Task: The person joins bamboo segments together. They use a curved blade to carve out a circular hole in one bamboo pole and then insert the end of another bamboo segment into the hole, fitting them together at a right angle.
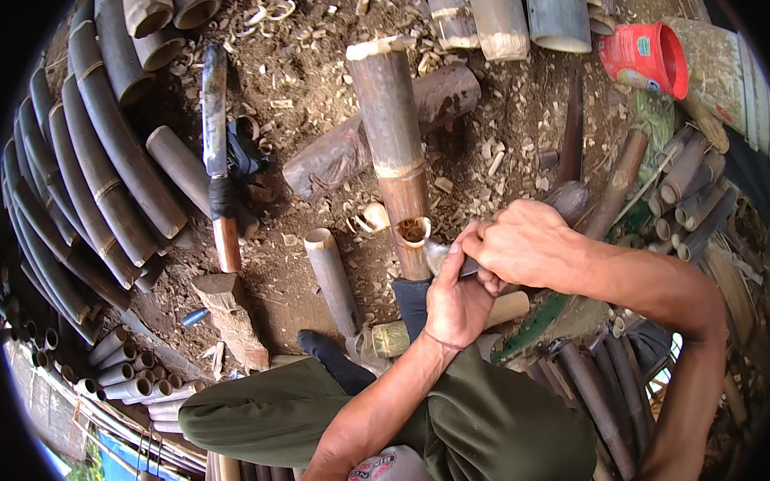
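Observation:
A thick brown bamboo tube (388,103) lies in front of me, resting across a short log (321,164). A rounded notch (415,231) is cut into its near part, with a pale rim. My left hand (461,302) is closed round a small metal-bladed tool (437,257), whose tip is at the notch's near right edge. My right hand (527,243) is closed at the same tool, its fingers against my left ones. The tool's handle is hidden in my hands. A dark-socked foot (411,304) is at the tube's near end.
To the left lie a machete (216,119), a wood block (234,320) and long curved bamboo poles (110,132). A short bamboo piece (331,277) stands nearer. At the right are a red container (643,57) and stacked bamboo (687,176). Pale chips litter the soil.

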`<state>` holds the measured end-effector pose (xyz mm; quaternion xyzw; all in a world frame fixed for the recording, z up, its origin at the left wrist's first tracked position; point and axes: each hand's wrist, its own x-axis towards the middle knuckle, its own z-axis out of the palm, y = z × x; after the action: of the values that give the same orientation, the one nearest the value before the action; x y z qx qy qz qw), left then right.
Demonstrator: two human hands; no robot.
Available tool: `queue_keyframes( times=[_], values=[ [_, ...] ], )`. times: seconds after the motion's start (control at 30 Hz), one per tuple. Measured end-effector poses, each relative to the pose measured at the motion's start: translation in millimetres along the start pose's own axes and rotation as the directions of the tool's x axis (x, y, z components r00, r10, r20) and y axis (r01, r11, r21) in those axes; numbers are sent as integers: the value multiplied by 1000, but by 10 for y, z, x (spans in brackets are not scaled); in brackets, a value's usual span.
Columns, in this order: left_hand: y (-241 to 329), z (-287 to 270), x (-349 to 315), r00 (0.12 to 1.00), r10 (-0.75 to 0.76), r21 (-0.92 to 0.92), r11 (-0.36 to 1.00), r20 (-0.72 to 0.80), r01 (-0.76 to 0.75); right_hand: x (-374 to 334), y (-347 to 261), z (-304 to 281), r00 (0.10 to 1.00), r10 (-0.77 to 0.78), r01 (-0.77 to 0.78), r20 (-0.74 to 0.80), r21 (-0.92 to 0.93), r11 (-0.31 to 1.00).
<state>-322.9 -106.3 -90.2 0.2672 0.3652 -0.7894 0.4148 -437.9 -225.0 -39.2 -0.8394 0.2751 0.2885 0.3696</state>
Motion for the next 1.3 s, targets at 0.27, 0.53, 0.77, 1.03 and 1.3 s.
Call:
queue_keyframes(
  times=[0.27,0.53,0.77,1.03,1.3],
  values=[
    [578,100,-196,908,207,923,215,-363,320,77,-630,989,810,510,-125,-290,764,633],
    [1099,47,-138,981,-31,534,-835,193,-131,584,-1261,1235,644,732,-19,-222,952,305],
    [485,-22,-164,983,53,847,517,-176,124,-230,-412,595,951,285,-177,-122,542,821],
    [245,-251,-119,989,-18,500,862,-146,90,-136,-188,221,995,104,-91,-5,449,889],
    [468,194,-542,946,270,942,325,-180,87,-227,-697,565,924,290,-82,-249,612,786]
  ],
)
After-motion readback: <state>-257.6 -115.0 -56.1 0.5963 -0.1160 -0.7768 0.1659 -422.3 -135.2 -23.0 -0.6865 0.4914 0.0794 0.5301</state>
